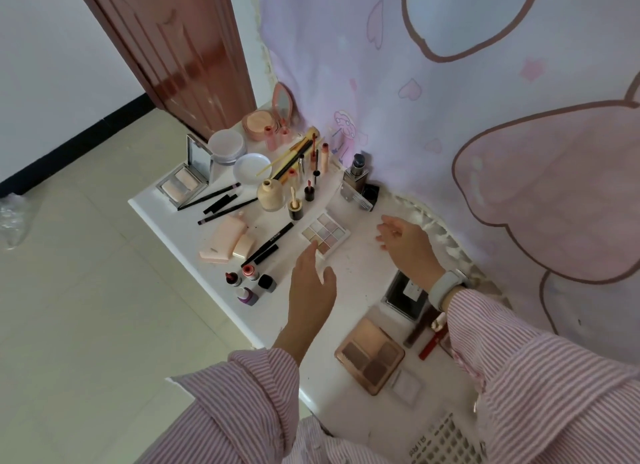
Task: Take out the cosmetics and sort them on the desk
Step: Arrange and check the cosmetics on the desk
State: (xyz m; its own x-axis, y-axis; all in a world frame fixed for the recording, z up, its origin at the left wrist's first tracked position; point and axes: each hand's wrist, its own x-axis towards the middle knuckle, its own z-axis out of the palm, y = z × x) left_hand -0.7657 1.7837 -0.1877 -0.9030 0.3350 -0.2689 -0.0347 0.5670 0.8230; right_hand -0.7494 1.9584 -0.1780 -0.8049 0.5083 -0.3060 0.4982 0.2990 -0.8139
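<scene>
Sleeve (512, 342) hides part of red tube (429, 346) on bench (360, 273). Left hand (313, 283) spread, fingertips seemingly touching eyeshadow palette (325, 233); right hand (405, 242) spread, empty.

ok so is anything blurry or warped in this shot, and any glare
Head view: wide-angle bending curves the desk edge and door; both the left hand and right hand look slightly soft; glossy highlights streak the door; light is soft and even, shadows faint.
</scene>
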